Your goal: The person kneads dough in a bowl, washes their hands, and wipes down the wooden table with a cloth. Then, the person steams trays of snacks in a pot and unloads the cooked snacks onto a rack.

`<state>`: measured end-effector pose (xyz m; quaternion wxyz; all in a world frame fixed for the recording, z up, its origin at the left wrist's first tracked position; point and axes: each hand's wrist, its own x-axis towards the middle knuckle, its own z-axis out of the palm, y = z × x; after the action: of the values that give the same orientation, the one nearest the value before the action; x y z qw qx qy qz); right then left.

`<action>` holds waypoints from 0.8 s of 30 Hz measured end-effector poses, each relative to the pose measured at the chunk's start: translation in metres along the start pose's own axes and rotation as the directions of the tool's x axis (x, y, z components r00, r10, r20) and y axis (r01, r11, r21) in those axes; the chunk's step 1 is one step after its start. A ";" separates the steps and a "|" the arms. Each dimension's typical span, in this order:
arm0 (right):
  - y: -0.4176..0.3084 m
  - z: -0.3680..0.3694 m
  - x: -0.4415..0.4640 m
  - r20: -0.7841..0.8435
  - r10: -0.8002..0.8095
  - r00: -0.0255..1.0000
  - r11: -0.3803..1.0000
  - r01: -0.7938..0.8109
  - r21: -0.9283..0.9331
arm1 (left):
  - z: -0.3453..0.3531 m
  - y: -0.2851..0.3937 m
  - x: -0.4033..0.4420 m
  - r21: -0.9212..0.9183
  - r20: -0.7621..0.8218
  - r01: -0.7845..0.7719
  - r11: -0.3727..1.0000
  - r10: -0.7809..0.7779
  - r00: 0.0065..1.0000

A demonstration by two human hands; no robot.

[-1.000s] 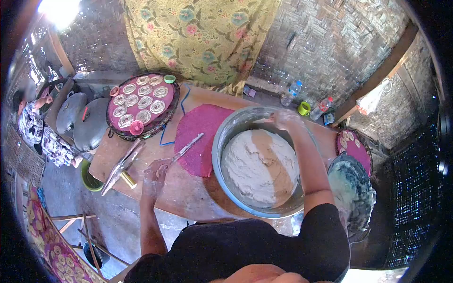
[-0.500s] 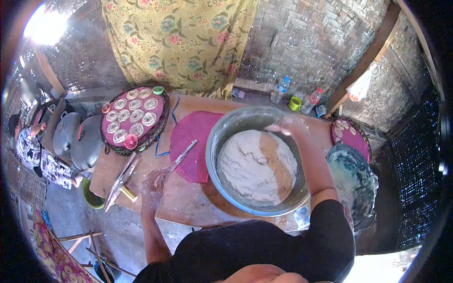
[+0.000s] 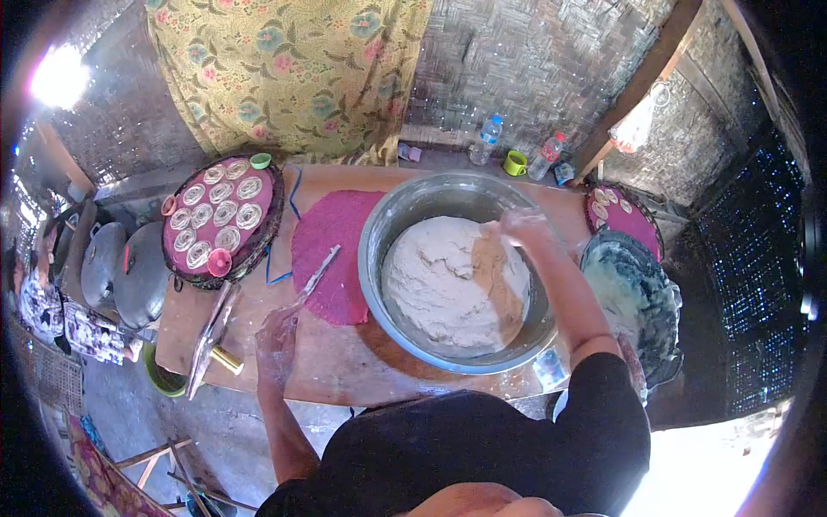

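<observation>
A wide metal basin [image 3: 370, 297] stands on the table, with a mound of pale flour or dough [image 3: 431, 284] inside and a tan band in shadow or light on its right. Over the basin's right inner side is my right hand [image 3: 527, 226], bent at the wrist; its fingers are blurred and what they hold, if anything, cannot be made out. My left hand [image 3: 277, 338], dusted white, is closed round one end of a long thin flour-coated stick [image 3: 320, 271]. The stick's far end reaches over a magenta cloth [image 3: 332, 215] left of the basin.
A round tray [image 3: 274, 233] with several coiled pale rings stands left; another tray [image 3: 633, 226] is at right. A dark tub [image 3: 663, 327] sits beside my right arm. Bottles [image 3: 487, 142] and a green mug [image 3: 515, 164] line the back. Another person [image 3: 90, 332] is far left.
My right hand has moved down and inward over the basin. My left hand keeps hold of the stick. The whole view has shifted slightly, with the table now further left.
</observation>
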<state>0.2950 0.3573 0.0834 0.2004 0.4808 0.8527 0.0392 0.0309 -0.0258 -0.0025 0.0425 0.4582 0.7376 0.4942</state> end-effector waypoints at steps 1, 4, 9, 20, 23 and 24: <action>0.012 0.003 0.007 0.009 0.004 1.000 1.000 -0.004 -0.004 | -0.001 -0.003 -0.003 -0.009 -0.001 0.004 1.000 -0.004 1.000; 0.038 0.036 0.023 -0.075 0.211 0.975 0.954 -0.188 0.233 | 0.004 -0.020 -0.007 -0.050 -0.049 0.056 0.997 -0.059 0.997; 0.032 0.047 -0.010 -0.092 0.001 0.996 1.000 -0.002 -0.014 | 0.003 -0.009 0.002 0.001 0.033 -0.042 0.999 0.042 0.999; 0.035 0.048 -0.055 -0.310 0.005 0.951 0.964 -0.087 -0.250 | 0.003 -0.030 0.009 -0.074 0.137 -0.112 0.991 0.122 0.983; 0.052 0.080 -0.034 -0.124 0.005 0.992 0.987 -0.025 -0.159 | 0.008 -0.042 0.011 -0.157 0.126 0.034 0.987 -0.014 0.992; 0.044 0.098 -0.028 -0.097 0.000 0.995 0.977 -0.021 -0.211 | 0.007 -0.036 0.014 -0.203 0.110 -0.015 0.979 0.039 0.993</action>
<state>0.3803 0.3451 0.0132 0.2089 0.4588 0.8499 0.1537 0.0040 -0.0142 -0.0280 0.1240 0.4888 0.6737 0.5403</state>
